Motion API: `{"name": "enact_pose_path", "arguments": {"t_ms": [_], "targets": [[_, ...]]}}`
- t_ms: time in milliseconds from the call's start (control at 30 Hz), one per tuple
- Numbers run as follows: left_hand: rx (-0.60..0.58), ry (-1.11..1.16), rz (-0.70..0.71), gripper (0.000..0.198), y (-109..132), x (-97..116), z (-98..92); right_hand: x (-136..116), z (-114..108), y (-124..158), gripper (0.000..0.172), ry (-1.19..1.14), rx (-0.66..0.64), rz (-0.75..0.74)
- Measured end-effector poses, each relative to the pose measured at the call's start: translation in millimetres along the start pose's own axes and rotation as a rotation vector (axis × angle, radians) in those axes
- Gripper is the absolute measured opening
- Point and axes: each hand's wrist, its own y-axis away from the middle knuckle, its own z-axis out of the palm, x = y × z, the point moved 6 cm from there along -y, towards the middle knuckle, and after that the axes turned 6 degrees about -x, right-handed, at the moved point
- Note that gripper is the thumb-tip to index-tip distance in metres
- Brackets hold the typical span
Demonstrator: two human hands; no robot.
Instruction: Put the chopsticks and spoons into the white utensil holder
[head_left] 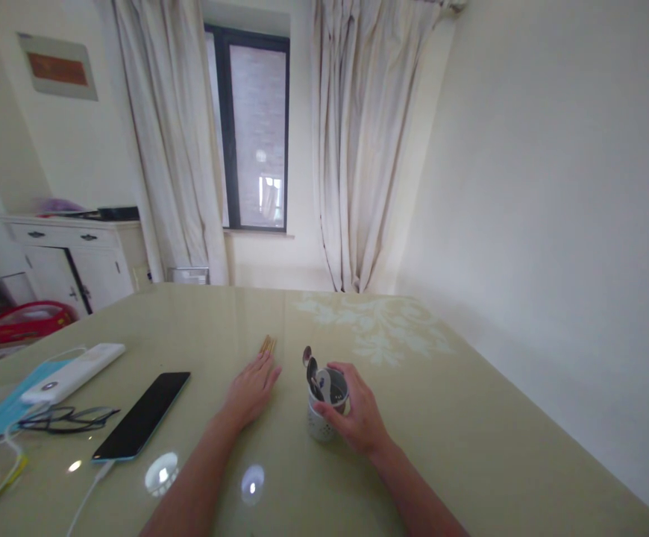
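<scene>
Partly covering forward-pointing chopsticks (268, 344) with outstretched fingers of the left hand (251, 389), and grasping the utensil cup (318, 426) to their right in the right hand (359, 412).

Glossy greenish table (441, 447) bears chopsticks (268, 344), 1 perforated cup (320, 427), 1 phone (142, 414), glasses (70, 429), 1 blue sheet (0, 414)

Left hand (253, 388) resting over chopsticks (268, 344) on a glossy table (470, 447), right hand (361, 414) gripping a patterned cup (318, 427) of spoons (312, 368), black-screened phone (142, 416), glasses (63, 430) and white device (78, 373) at left, 2 pale curtains (363, 149) flanking a dark-framed window (258, 134)
</scene>
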Motion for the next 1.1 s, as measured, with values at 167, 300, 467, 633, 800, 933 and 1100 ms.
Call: {"name": "enact_pose_path", "arguments": {"t_ms": [167, 300, 467, 633, 800, 933, 1100], "targets": [[-0.02, -0.052, 0.083, 0.086, 5.0, 4.8, 3.7, -0.1, -1.6, -0.1, 0.057, 0.014, 0.014, 0.007], [0.015, -0.064, 0.061, 0.074, 6.5, 12.9, -0.6, -1.6, -1.9, -0.6, 0.058, 0.019, 0.028, 0.008], [0.011, -0.029, -0.054, 0.06, 8.1, 15.0, -12.5, -2.2, -1.1, -0.8, 0.058, 0.01, 0.021, 0.02], [0.044, -0.002, -0.061, 0.058, 9.0, 13.5, -15.3, -0.1, -0.4, -0.8, 0.057, 0.011, 0.029, 0.024], [0.04, -0.007, -0.053, 0.056, 9.6, 15.9, -15.2, 0.0, -0.2, -1.0, 0.057, 0.014, 0.033, 0.014], [0.13, 0.022, -0.132, 0.052, 11.7, 9.5, -31.4, 1.6, 0.2, -0.6, 0.057, 0.016, 0.038, 0.018], [0.279, -0.055, -0.361, 0.049, 28.7, -28.3, -56.2, 2.1, 1.1, -1.2, 0.057, 0.029, 0.022, 0.024]]}}
